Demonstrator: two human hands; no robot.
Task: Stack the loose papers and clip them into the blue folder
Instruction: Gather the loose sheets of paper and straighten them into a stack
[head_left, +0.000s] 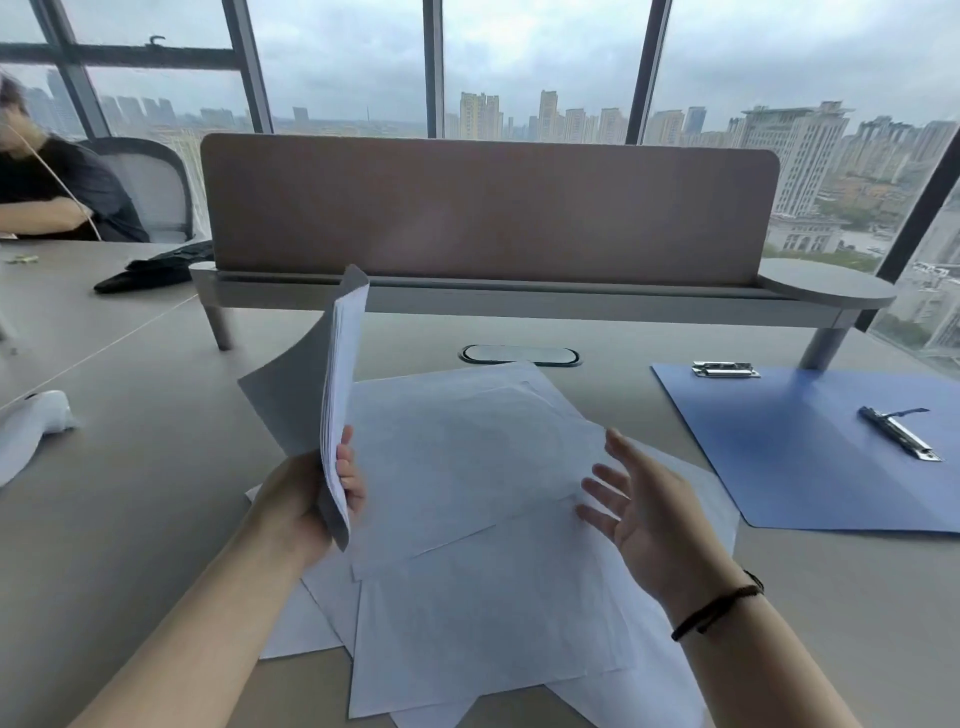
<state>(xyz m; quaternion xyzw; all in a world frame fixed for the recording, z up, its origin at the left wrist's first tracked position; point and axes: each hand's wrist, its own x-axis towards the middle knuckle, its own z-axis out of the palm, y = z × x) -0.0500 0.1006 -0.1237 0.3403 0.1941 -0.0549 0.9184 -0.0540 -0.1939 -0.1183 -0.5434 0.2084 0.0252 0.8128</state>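
Left hand (311, 499): grips a gathered stack of papers (340, 395) by its lower edge, held upright above the bench (130, 493)
Right hand (636, 512): empty, fingers spread wide, hovering over the loose sheets (467, 519)
Loose sheets: scattered, overlapping, flat on the bench
Blue folder (800, 447): lies open to the right, apart from the sheets
Clips: one metal clip (724, 369) at the folder's top edge, another clip (901, 434) on its inner face

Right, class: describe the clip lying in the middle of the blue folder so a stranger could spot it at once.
Find the open blue folder on the desk's right side. The lever clip lies diagonally across its middle. Unlike the silver clip on the folder's far edge, it is long, narrow and dark.
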